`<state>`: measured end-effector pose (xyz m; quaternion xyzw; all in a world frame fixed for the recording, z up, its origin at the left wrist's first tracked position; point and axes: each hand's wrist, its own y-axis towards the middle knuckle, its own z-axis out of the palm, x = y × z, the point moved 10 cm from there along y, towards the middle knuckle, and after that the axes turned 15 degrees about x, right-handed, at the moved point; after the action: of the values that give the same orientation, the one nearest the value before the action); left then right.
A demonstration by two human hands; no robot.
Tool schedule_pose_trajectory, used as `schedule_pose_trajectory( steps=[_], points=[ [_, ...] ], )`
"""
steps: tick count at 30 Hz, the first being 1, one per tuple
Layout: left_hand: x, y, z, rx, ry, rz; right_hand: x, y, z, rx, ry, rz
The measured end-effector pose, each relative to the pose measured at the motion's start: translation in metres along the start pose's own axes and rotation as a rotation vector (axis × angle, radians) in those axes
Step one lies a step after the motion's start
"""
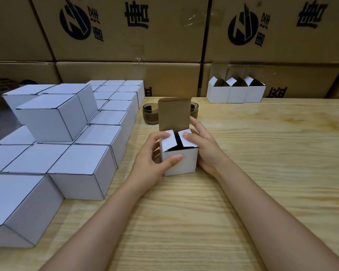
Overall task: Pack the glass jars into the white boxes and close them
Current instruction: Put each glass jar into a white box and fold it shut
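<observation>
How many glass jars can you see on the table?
2. One glass jar stands left of the raised flap of the white box; the second jar peeks out right of it. More may hide inside boxes.

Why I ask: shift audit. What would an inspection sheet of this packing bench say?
Surface: light wooden table.
Job's things: white box with side flaps folded in, lid flap upright; two glass jars behind it; open boxes back right; closed boxes stacked left.
Clutter: nothing seen.
Hands: left hand and right hand both grip the white box, pressing its flaps.
Cables: nothing seen.
Surroundings: printed brown cartons stacked behind.
</observation>
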<state>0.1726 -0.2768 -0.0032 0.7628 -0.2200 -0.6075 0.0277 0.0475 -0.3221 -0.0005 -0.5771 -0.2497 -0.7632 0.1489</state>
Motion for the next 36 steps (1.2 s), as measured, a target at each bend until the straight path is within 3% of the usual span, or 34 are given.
schedule_pose_trajectory(
  steps=[10, 28, 36],
  points=[
    [0.004, 0.001, 0.001, 0.016, -0.064, -0.030, 0.008, -0.008, 0.012, 0.150, 0.016, -0.101],
    [0.010, 0.002, -0.001, -0.013, -0.131, -0.017, 0.010, -0.012, 0.010, 0.132, -0.168, -0.115],
    [0.014, 0.002, -0.002, -0.088, -0.300, -0.045, 0.010, -0.013, 0.010, 0.146, -0.201, -0.082]
  ],
)
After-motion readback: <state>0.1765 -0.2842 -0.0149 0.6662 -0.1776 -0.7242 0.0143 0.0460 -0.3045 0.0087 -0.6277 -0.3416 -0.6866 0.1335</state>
